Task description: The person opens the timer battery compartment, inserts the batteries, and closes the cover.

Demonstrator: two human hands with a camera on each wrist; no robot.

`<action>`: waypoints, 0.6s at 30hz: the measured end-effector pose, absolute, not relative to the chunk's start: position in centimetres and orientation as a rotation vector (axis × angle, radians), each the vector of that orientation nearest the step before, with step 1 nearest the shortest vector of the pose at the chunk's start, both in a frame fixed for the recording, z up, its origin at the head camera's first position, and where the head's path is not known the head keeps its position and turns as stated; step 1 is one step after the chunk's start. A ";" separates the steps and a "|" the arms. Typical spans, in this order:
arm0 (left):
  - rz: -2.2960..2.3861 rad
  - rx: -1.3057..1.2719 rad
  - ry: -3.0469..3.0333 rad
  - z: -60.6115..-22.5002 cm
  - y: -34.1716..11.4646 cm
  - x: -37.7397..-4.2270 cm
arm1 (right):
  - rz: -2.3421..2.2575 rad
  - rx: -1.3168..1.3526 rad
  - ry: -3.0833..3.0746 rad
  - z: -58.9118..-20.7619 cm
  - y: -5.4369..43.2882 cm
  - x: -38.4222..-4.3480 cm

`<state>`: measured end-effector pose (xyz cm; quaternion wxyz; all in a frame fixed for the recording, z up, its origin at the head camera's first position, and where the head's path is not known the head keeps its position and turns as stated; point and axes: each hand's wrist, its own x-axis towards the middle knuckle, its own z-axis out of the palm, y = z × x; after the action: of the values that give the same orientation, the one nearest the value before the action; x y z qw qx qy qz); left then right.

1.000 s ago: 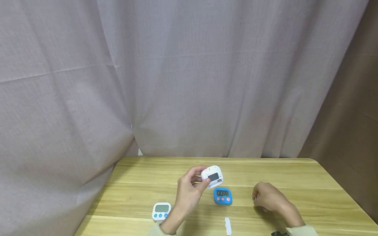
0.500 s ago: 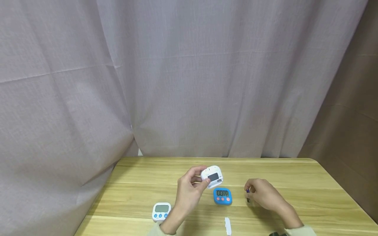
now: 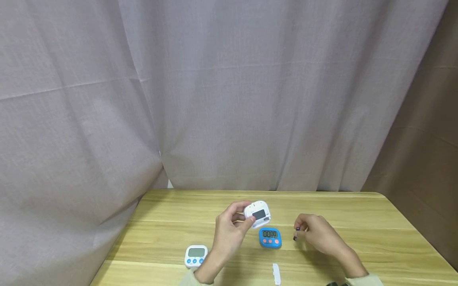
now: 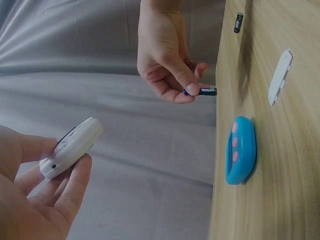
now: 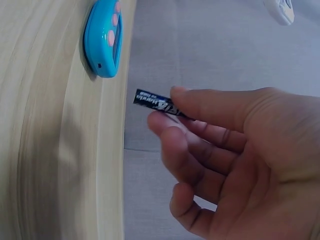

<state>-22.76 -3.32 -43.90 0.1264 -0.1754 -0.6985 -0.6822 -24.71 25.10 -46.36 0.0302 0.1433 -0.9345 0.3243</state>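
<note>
My left hand [image 3: 229, 232] grips a white digital timer [image 3: 257, 214] in the air by its left side. Its back faces up, with a dark rectangle and an uncovered battery slot on it. To the right, my right hand [image 3: 320, 234] pinches a small dark battery [image 5: 157, 102] between thumb and fingers, raised off the table and apart from the timer. A blue timer [image 3: 270, 238] with pink buttons and a lit-up "0000" display lies between the hands. Nearer the front edge rests a narrow white battery cover [image 3: 276, 274].
A second battery [image 4: 238, 23] lies on the wooden table [image 3: 179, 222], seen in the left wrist view. Beside my left forearm sits another white timer [image 3: 196, 256] with blue buttons and a blank display. A grey curtain [image 3: 229, 99] hangs behind the table.
My right hand has lifted from the table with the battery and moved left toward the blue timer. The left hand and its white timer have stayed in place.
</note>
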 end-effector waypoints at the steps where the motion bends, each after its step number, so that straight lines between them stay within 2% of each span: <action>1: -1.986 -0.510 -2.035 -43.9 -3.3 -22.8 | 1.010 0.451 -2.875 -46.4 25.1 -24.7; 18: -1.980 -0.499 -2.036 -44.1 -3.3 -22.9 | 1.253 0.476 -2.717 -45.6 24.0 -24.5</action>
<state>-22.90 -3.28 -44.11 0.1285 -0.1717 -0.7003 -0.6809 -24.48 23.97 -45.59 0.0560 0.1568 -0.8954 0.4129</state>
